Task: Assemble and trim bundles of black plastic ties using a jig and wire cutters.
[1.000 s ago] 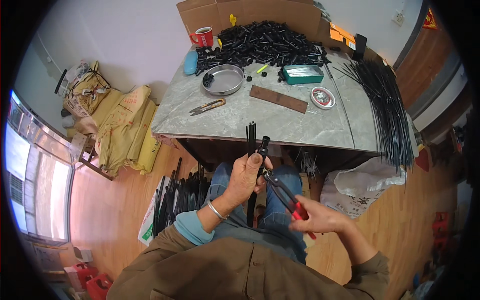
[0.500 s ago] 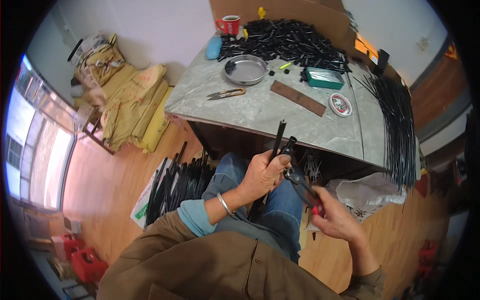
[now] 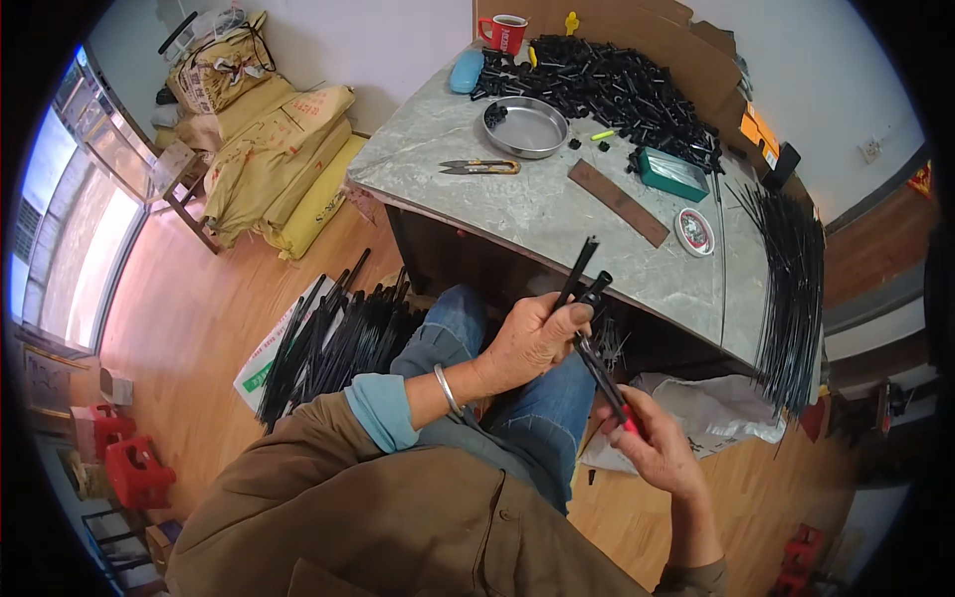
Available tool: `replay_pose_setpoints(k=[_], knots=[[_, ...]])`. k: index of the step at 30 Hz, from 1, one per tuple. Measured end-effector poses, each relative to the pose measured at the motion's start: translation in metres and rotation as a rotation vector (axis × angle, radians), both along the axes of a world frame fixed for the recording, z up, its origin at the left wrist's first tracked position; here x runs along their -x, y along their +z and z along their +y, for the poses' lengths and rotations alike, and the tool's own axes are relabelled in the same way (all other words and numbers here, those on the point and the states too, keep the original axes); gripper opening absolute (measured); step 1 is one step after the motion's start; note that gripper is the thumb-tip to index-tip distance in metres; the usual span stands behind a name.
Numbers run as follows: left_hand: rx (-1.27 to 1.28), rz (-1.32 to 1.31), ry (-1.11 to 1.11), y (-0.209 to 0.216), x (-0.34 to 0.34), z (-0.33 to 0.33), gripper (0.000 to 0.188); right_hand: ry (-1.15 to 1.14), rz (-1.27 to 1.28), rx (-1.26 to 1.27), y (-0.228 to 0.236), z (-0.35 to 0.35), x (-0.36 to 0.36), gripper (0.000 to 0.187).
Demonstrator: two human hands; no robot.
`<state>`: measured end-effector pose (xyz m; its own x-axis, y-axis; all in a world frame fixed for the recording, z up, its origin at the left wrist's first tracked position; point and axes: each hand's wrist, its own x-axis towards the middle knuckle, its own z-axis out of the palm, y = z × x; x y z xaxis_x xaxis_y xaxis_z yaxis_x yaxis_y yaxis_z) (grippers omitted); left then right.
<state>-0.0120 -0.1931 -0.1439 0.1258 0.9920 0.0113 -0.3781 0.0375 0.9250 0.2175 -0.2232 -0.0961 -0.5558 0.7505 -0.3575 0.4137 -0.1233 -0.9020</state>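
Above my lap, my left hand [image 3: 535, 343] is closed around several thin black rods [image 3: 579, 267] and a short black tubular piece [image 3: 599, 287], their upper ends sticking out past the thumb. My right hand [image 3: 657, 443] grips dark pliers [image 3: 603, 378] with some red on the handle. The jaws of the pliers meet the black piece just below my left thumb; the exact contact is hidden by the fingers. A silver bangle [image 3: 447, 389] circles my left wrist.
A stone-patterned table [image 3: 448, 214] stands ahead, bearing a heap of black tubes [image 3: 627, 90], a metal dish [image 3: 542, 139], thread snips [image 3: 480, 167], a brown flat bar [image 3: 619, 204] and a green box [image 3: 672, 173]. Black rods [image 3: 338, 343] lie left of my legs; long black strands [image 3: 793, 289] overhang the table's right.
The handles of the pliers look closer together, and my right hand has shifted slightly. My left hand still holds the rods. The whole view has turned a little.
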Motion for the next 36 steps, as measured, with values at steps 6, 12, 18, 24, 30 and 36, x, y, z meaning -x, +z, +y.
replay_pose_setpoints(k=[6, 12, 18, 24, 30, 36], knots=[[-0.023, -0.040, -0.033, -0.002, 0.006, 0.000, 0.056, -0.111, 0.495, 0.563, -0.032, -0.020, -0.005, 0.048], [-0.024, -0.022, -0.044, 0.000, 0.004, -0.001, 0.056, 0.140, 0.390, 0.629, -0.032, 0.003, 0.000, 0.025], [0.024, -0.071, -0.003, 0.001, 0.008, 0.002, 0.053, 0.003, -0.265, -0.654, -0.031, -0.003, 0.007, 0.025], [0.037, -0.013, -0.030, 0.001, 0.007, 0.007, 0.056, -0.023, 0.217, 0.405, -0.020, -0.006, 0.020, 0.037], [0.047, -0.021, -0.070, 0.001, 0.008, 0.010, 0.057, 0.019, 0.169, 0.403, -0.006, 0.003, 0.018, 0.044], [0.082, -0.053, -0.125, -0.005, 0.009, 0.013, 0.056, -0.017, 0.181, 0.445, -0.023, -0.003, 0.022, 0.042]])
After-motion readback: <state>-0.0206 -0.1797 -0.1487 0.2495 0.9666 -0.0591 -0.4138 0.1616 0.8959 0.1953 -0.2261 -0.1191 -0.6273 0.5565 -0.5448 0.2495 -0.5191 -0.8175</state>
